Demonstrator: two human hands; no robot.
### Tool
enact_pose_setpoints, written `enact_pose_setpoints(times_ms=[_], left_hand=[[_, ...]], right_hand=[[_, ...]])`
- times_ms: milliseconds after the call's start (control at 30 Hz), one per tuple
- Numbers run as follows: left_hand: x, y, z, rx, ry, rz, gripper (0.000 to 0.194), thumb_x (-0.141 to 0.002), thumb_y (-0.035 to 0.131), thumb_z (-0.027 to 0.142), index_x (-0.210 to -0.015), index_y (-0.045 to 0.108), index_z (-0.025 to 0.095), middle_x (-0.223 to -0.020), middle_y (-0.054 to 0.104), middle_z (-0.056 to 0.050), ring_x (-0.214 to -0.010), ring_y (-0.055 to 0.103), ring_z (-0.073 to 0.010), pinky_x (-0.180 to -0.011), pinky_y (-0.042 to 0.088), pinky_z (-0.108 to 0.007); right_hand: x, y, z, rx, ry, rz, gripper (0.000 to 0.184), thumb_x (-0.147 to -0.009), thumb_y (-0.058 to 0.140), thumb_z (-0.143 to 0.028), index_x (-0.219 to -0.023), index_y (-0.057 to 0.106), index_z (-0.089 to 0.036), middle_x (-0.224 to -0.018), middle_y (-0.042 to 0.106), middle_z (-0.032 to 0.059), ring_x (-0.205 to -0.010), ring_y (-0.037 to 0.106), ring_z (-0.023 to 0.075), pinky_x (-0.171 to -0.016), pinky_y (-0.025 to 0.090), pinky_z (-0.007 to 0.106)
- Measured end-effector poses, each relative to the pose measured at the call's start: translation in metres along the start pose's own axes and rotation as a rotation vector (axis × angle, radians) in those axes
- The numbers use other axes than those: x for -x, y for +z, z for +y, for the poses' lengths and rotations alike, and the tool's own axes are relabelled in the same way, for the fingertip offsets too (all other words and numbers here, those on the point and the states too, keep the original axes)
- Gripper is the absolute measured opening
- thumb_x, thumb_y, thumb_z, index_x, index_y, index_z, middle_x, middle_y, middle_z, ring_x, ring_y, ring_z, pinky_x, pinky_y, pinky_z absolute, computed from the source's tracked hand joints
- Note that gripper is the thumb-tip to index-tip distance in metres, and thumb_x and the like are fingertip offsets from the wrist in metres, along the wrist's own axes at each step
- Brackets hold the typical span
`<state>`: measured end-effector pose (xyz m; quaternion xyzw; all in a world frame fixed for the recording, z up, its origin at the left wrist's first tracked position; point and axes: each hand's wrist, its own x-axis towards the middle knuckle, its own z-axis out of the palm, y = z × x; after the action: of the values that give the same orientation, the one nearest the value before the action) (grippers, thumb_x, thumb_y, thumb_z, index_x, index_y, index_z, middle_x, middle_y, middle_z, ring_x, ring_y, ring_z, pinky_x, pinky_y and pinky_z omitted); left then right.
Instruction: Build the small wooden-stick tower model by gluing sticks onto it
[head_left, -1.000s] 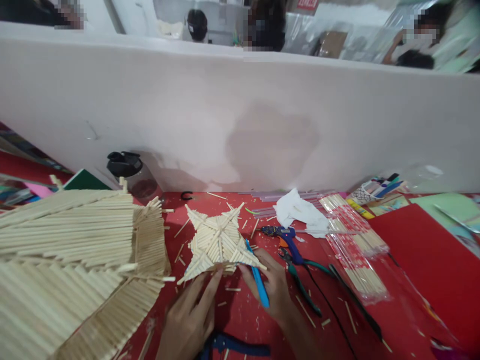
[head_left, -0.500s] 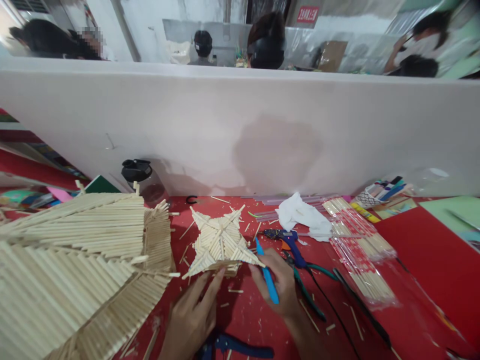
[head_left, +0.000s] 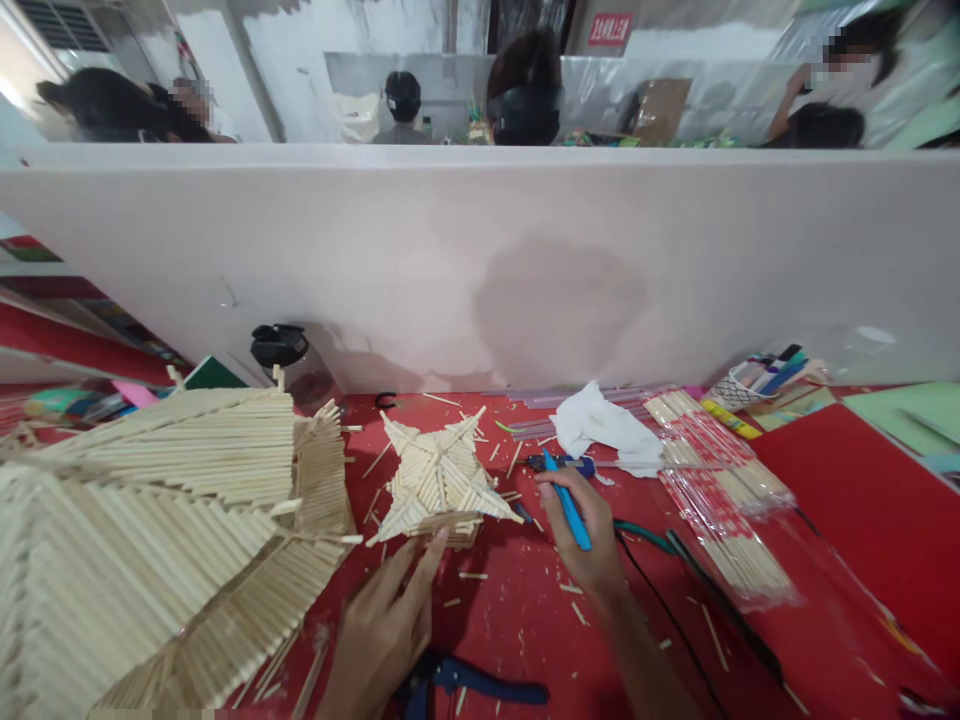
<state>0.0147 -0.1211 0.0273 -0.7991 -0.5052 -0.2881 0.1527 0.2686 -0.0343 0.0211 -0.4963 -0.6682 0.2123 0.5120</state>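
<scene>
Arrangement at the red table (head_left: 517, 620): we see the four-pointed stick piece (head_left: 439, 475) resting in the middle, just right of the larger stick model (head_left: 150, 520). The left hand (head_left: 390, 605) meets its near edge with extended fingertips, presumably to steady it; whether they pinch, we cannot tell. The right hand (head_left: 600, 530) is closed around the blue pen-like tool (head_left: 572, 512), apart from the piece, and we judge that this slanted, writing-style hold favours fine control. Beyond that hand we find the partly hidden glue gun (head_left: 583, 467), near the white tissue (head_left: 604, 430). We suppose the bagged sticks (head_left: 720, 490) lie farther right to leave working room; the blue-handled cutter (head_left: 487, 683) lies beside the left hand.
</scene>
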Motion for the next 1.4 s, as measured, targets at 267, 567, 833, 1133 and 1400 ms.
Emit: enact_pose_setpoints(times_ms=[267, 567, 833, 1133, 1400], left_hand=[[0.001, 0.004, 0.002, 0.047, -0.036, -0.025, 0.049, -0.093, 0.043, 0.007, -0.138, 0.058, 0.021, -0.112, 0.074, -0.006, -0.093, 0.073, -0.0129, -0.086, 0.053, -0.020], [0.003, 0.006, 0.002, 0.073, -0.038, -0.026, 0.051, -0.093, 0.045, 0.005, -0.140, 0.057, 0.020, -0.115, 0.074, -0.006, -0.099, 0.071, -0.0137, -0.093, 0.050, -0.021], [0.001, 0.005, 0.002, 0.032, -0.019, 0.004, 0.059, -0.093, 0.048, 0.006, -0.150, 0.046, 0.022, -0.114, 0.074, -0.007, -0.093, 0.072, -0.0152, -0.088, 0.051, -0.023], [-0.006, 0.000, 0.006, 0.093, -0.005, 0.002, 0.061, -0.092, 0.046, 0.003, -0.150, 0.044, 0.020, -0.107, 0.076, -0.005, -0.086, 0.072, -0.0115, -0.083, 0.051, -0.019], [-0.001, -0.004, 0.011, 0.175, 0.200, 0.088, 0.039, -0.088, 0.049, 0.003, -0.120, 0.066, 0.017, -0.093, 0.078, -0.007, -0.076, 0.072, -0.0137, -0.075, 0.054, -0.023]], right_hand=[[0.000, 0.006, 0.002, 0.037, -0.022, -0.114, 0.014, -0.101, 0.049, -0.026, -0.096, 0.062, -0.022, -0.087, 0.064, 0.0039, -0.082, 0.063, 0.0180, -0.077, 0.049, 0.028], [-0.003, -0.010, 0.017, 0.549, 0.071, -0.530, 0.012, -0.099, 0.050, -0.027, -0.097, 0.061, -0.024, -0.091, 0.067, 0.0055, -0.087, 0.064, 0.0235, -0.069, 0.043, 0.030], [-0.013, -0.013, 0.003, 0.673, 0.195, -0.745, 0.009, -0.090, 0.064, -0.024, -0.097, 0.059, -0.023, -0.104, 0.065, 0.0056, -0.088, 0.064, 0.0219, -0.064, 0.037, 0.028], [-0.003, 0.000, 0.014, 0.636, 0.159, -0.749, 0.011, -0.092, 0.056, -0.015, -0.101, 0.058, -0.021, -0.103, 0.065, 0.0080, -0.099, 0.063, 0.0233, -0.078, 0.041, 0.030], [-0.008, -0.016, -0.013, 0.221, 0.149, -0.687, 0.005, -0.090, 0.059, -0.020, -0.091, 0.053, -0.021, -0.086, 0.065, 0.0003, -0.077, 0.060, 0.0168, -0.071, 0.042, 0.026]])
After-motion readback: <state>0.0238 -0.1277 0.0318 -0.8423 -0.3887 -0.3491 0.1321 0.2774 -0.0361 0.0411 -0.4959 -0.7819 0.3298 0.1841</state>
